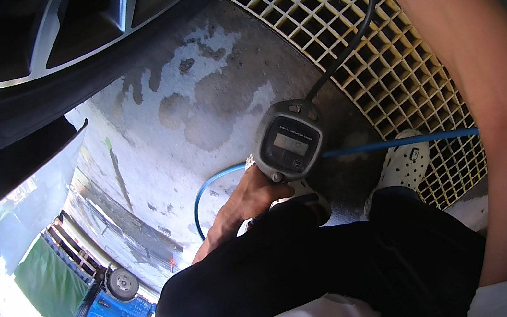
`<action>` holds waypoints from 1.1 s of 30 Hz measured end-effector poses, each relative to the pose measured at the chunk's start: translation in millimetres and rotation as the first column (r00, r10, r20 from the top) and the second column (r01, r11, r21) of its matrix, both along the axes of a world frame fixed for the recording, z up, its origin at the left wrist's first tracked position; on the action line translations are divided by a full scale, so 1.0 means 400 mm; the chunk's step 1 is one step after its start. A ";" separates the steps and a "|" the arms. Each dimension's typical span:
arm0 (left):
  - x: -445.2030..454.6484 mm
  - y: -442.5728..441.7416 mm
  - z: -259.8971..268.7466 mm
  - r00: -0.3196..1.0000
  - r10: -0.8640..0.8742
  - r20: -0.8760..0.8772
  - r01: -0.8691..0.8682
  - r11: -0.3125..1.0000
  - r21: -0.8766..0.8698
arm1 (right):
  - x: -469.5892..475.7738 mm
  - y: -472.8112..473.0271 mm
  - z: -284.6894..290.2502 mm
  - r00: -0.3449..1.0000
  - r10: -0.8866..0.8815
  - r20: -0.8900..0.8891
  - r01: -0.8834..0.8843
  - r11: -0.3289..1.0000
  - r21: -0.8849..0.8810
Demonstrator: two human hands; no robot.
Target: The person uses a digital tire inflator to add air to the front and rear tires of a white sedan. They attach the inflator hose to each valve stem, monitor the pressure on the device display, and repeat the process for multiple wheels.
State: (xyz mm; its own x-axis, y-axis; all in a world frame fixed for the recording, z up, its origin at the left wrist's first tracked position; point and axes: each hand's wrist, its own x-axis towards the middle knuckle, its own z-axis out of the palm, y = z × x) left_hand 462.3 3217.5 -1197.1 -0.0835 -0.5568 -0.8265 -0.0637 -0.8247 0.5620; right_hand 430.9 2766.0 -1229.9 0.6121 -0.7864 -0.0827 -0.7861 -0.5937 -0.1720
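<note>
My left hand (258, 192), low in the middle, is closed on the lower end of a digital tyre inflator gauge (289, 142). The gauge has a dark rounded body and a small lit display, facing up at the camera. A black rubber hose (348, 49) runs from its top end up out of the picture. My right arm reaches along the right side and past the top edge, so my right hand is out of view. At the upper left stands a car wheel with an alloy rim (44, 43) and a black tyre (154, 35).
A blue air hose (403, 140) crosses behind the gauge and loops at left (198, 199). Yellowish floor grating (302, 28) borders the stained concrete floor (201, 116). White perforated clogs (405, 164) are on my feet. A blue truck (120, 311) with a green cover stands at lower left.
</note>
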 end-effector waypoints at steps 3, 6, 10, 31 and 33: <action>0.007 0.000 0.001 0.998 -0.053 0.017 0.053 0.999 0.002 | -0.017 0.012 0.014 0.998 -0.055 0.040 0.053 0.997 0.056; 0.009 0.000 0.005 0.999 -0.039 0.020 0.039 0.999 -0.035 | -0.027 0.020 0.022 1.000 -0.006 0.006 0.005 0.997 0.080; 0.005 -0.002 0.015 0.999 -0.028 0.039 0.030 0.998 -0.052 | -0.028 0.018 0.014 0.985 -0.094 0.142 0.080 0.992 0.102; 0.010 -0.028 0.032 0.999 -0.039 -0.022 0.039 0.999 0.009 | -0.014 0.008 -0.024 0.974 -0.020 0.227 0.023 1.000 -0.012; 0.015 -0.031 0.025 0.999 -0.014 -0.050 0.015 1.000 0.008 | -0.016 0.011 -0.023 0.970 -0.048 0.237 0.044 0.999 0.023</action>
State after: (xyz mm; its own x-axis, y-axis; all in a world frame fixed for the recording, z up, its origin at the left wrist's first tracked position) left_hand 468.1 3205.1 -1187.0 -0.1328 -0.5480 -0.8259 -0.0478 -0.8287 0.5576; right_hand 424.6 2770.6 -1239.1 0.5790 -0.8140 0.0467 -0.7479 -0.5531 -0.3671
